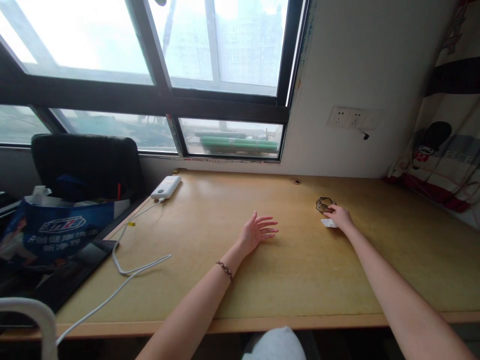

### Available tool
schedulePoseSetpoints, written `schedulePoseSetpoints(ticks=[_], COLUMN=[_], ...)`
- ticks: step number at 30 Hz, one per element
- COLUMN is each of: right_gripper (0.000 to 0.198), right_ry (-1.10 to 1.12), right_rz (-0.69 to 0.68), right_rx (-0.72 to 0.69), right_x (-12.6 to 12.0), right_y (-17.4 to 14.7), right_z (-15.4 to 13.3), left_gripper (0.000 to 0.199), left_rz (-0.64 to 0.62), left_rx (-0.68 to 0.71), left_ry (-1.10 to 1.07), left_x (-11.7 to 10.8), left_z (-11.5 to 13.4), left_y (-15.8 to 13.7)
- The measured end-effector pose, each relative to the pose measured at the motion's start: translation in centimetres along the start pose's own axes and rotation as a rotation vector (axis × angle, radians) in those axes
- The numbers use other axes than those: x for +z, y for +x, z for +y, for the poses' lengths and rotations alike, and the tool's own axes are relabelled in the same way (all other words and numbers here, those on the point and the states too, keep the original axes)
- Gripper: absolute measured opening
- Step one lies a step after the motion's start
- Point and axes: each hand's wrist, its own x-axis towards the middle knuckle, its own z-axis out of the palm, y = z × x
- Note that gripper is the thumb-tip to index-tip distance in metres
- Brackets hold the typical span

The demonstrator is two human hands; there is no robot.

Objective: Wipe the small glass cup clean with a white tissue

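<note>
At the right part of the wooden table, my right hand [339, 217] has its fingers closed on the near edge of a dark brown, shiny ring-shaped object [321, 205]. Its exact kind is too small to make out. A small white piece [329, 223], like paper or tissue, shows just under those fingers; whether they grip it too I cannot tell. My left hand [258, 233] is over the middle of the table, fingers spread and holding nothing, well apart from the ring-shaped object. A braided bracelet [225, 270] circles the left wrist.
A white power bank [167, 187] lies at the table's [300, 290] far left edge, its white cable [123, 272] trailing down to the front. Left of the table stand a black chair [88, 160] and a blue bag [71, 225]. A curtain [450, 150] hangs at the right.
</note>
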Motion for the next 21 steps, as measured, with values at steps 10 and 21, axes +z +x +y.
schedulePoseSetpoints(ticks=[10,21], right_gripper=[0.050,0.043], right_ry=[1.026,1.430], right_rz=[-0.206,-0.455], right_rx=[0.240,0.289], right_x=[2.2,4.3], right_y=[-10.3,-13.2], right_z=[-16.8,-18.9], left_gripper=[0.041,0.028], left_rz=[0.018,0.356], left_rx=[0.142,0.405], left_ry=[0.413,0.564], left_x=[1.8,0.3], left_z=[-1.5,-1.2], left_y=[-0.2,0.5])
